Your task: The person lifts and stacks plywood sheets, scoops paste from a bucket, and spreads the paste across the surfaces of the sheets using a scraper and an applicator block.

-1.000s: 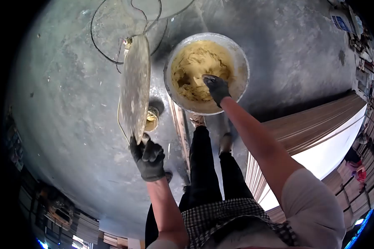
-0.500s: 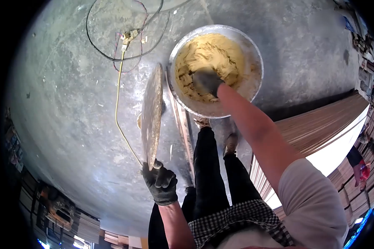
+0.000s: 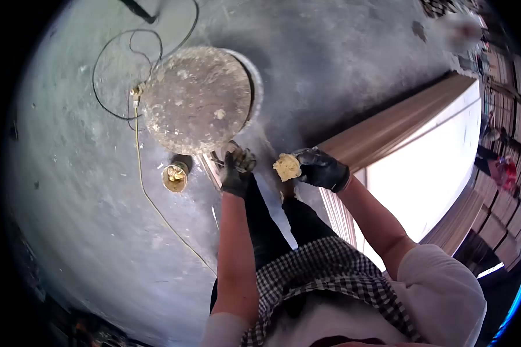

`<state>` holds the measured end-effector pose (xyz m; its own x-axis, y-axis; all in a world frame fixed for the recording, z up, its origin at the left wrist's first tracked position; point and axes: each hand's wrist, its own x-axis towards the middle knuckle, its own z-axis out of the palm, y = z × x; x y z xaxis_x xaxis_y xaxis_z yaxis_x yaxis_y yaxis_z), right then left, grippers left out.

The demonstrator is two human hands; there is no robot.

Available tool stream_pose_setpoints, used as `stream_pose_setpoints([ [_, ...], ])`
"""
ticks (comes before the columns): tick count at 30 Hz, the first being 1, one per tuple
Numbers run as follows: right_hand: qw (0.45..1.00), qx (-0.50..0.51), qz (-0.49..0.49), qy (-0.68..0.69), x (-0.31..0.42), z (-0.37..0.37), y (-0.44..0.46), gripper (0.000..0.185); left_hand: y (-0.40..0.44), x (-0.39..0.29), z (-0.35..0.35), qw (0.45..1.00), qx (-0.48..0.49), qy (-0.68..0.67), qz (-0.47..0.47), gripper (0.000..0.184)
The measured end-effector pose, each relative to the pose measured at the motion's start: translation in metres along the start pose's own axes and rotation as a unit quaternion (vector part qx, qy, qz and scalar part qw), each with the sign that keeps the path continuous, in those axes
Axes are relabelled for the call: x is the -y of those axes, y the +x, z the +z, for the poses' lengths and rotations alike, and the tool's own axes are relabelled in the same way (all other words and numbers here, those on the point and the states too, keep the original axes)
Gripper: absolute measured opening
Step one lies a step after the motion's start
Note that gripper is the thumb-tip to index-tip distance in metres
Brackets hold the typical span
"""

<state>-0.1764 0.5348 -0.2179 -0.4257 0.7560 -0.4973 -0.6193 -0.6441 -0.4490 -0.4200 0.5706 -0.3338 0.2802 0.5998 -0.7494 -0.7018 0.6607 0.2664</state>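
My right hand [image 3: 323,169], in a dark glove, is closed around one side of a lump of yellow paste [image 3: 287,167], in front of my legs. A round, stained lid [image 3: 197,101] lies over most of the large tub [image 3: 257,87], whose pale rim shows along the right side. At the lid's near edge is my left hand [image 3: 236,168], also gloved, with its fingers curled; whether it still grips the lid is not clear. The paste inside the tub is hidden.
A small bucket [image 3: 175,177] with yellow paste stands left of my legs. A yellow hose [image 3: 150,199] and a black cable [image 3: 95,81] lie on the floor. Stacked sheets with a white top [image 3: 422,168] stand at the right. A person in red [image 3: 503,172] is far right.
The lid has swung from upright beside the tub to lying over it. My right hand has come out of the tub with a lump of paste. The view has shifted.
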Motion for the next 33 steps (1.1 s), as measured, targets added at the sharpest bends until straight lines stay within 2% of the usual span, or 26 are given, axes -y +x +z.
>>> stream_pose_setpoints([
  [3,0.991,0.032,-0.103,-0.082,0.003,0.029,-0.069,0.029,-0.100,0.010,0.072,0.983,0.140,0.119,-0.002,0.044],
  [5,0.993,0.047,-0.019,0.103,0.006,0.036,-0.114,0.034,-0.202,0.014,0.149,0.951,0.214,0.220,0.042,0.052],
  [6,0.960,0.114,-0.176,-0.183,0.008,0.040,-0.134,0.031,-0.244,0.017,0.177,0.934,0.239,0.261,0.048,0.052],
  [7,0.832,0.092,-0.355,-0.417,0.015,0.053,-0.155,0.031,-0.280,0.023,0.200,0.915,0.264,0.302,0.050,0.053],
  [9,0.801,0.081,-0.423,-0.416,0.025,0.083,-0.210,0.033,-0.335,0.038,0.234,0.802,0.256,0.525,0.124,0.049],
  [10,0.861,0.056,-0.366,-0.348,0.020,0.088,-0.227,0.032,-0.358,0.044,0.254,0.775,0.219,0.578,0.131,0.043],
  [11,0.911,0.024,-0.313,-0.267,0.015,0.093,-0.243,0.031,-0.370,0.059,0.254,0.908,0.236,0.341,0.053,0.038],
  [12,0.911,0.015,-0.331,-0.247,0.023,0.118,-0.272,0.028,-0.386,0.059,0.268,0.654,0.317,0.630,0.275,0.042],
  [13,0.920,0.000,-0.317,-0.230,0.018,0.125,-0.292,0.028,-0.398,0.060,0.281,0.264,0.342,0.782,0.449,0.047],
  [14,0.929,-0.015,-0.303,-0.212,0.013,0.131,-0.311,0.029,-0.409,0.070,0.283,0.262,0.377,0.772,0.439,0.054],
  [16,0.924,-0.042,-0.335,-0.181,-0.029,0.111,-0.327,0.031,-0.427,0.102,0.282,0.757,0.383,0.517,0.114,0.053],
  [17,0.863,-0.089,-0.416,-0.274,-0.038,0.112,-0.349,0.031,-0.426,0.121,0.280,0.890,0.312,0.317,-0.100,0.054],
  [18,0.783,-0.156,-0.484,-0.357,-0.046,0.113,-0.372,0.031,-0.423,0.132,0.273,0.926,0.320,0.092,-0.176,0.052],
  [19,0.846,-0.178,-0.436,-0.251,-0.044,0.138,-0.405,0.030,-0.419,0.143,0.267,0.906,0.306,-0.131,-0.261,0.052],
  [21,0.856,-0.249,-0.441,-0.109,-0.056,0.167,-0.455,0.027,-0.448,0.179,0.271,0.844,0.436,0.303,-0.080,0.051],
  [22,0.818,-0.295,-0.485,-0.094,-0.071,0.171,-0.471,0.026,-0.454,0.191,0.270,0.858,0.396,0.195,-0.264,0.051],
  [23,0.734,-0.345,-0.568,-0.140,-0.089,0.162,-0.477,0.025,-0.467,0.203,0.275,0.852,0.372,0.155,-0.334,0.050],
  [24,0.498,-0.472,-0.571,-0.451,-0.087,0.164,-0.493,0.026,-0.467,0.209,0.284,0.846,0.353,0.174,-0.359,0.050],
  [25,0.357,-0.510,-0.566,-0.539,-0.096,0.173,-0.529,0.031,-0.478,0.229,0.284,0.839,0.336,0.200,-0.378,0.050],
  [26,0.361,-0.559,-0.550,-0.504,-0.114,0.173,-0.549,0.030,-0.508,0.254,0.288,0.813,0.386,0.227,-0.371,0.051],
  [27,0.364,-0.605,-0.532,-0.468,-0.128,0.175,-0.567,0.029,-0.515,0.279,0.283,0.760,0.477,0.398,-0.191,0.050],
  [29,0.530,-0.602,-0.538,-0.261,-0.171,0.164,-0.599,0.029,-0.526,0.329,0.258,0.500,0.586,0.600,0.217,0.049],
  [30,0.599,-0.576,-0.536,-0.147,-0.196,0.157,-0.610,0.029,-0.552,0.352,0.250,0.449,0.672,0.518,0.281,0.048],
  [31,0.647,-0.404,-0.623,0.175,-0.224,0.156,-0.613,0.028,-0.560,0.374,0.233,0.360,0.765,0.445,0.296,0.044],
  [32,0.603,-0.475,-0.638,0.060,-0.260,0.141,-0.626,0.029,-0.576,0.401,0.225,0.146,0.800,0.473,0.339,0.047],
  [33,0.631,-0.435,-0.625,0.149,-0.299,0.133,-0.648,0.029,-0.595,0.428,0.215,-0.072,0.796,0.472,0.372,0.052],
])
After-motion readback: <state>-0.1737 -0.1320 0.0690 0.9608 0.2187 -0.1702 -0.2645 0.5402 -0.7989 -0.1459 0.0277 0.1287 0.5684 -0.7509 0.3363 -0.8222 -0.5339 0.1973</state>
